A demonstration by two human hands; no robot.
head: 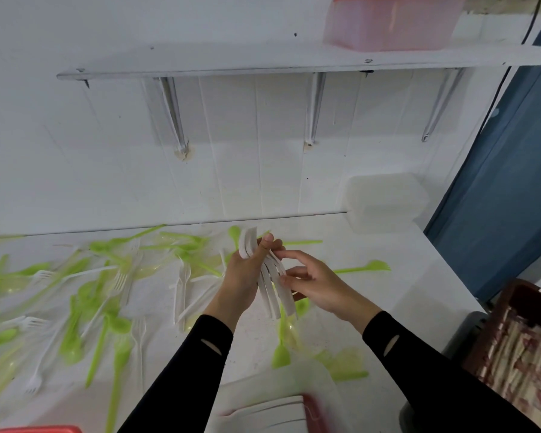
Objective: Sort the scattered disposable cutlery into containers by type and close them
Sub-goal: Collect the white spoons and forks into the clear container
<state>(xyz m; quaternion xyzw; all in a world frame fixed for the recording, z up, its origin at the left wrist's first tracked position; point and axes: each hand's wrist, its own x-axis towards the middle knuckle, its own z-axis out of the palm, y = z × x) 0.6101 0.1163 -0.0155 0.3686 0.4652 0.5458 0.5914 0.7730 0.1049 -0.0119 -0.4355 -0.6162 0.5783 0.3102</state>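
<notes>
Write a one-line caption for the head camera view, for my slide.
Left hand grips a bundle of white cutlery, right hand pinches its handles, above scattered green and white cutlery.

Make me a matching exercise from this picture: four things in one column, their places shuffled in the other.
Things
1. bundle of white cutlery
2. pink container
3. translucent white container
4. brown crate

Places
A. on the wall shelf
B. beside the table, at lower right
C. gripped in the left hand
D. at the table's far right corner, against the wall

Pairs: 1-C, 2-A, 3-D, 4-B
</notes>
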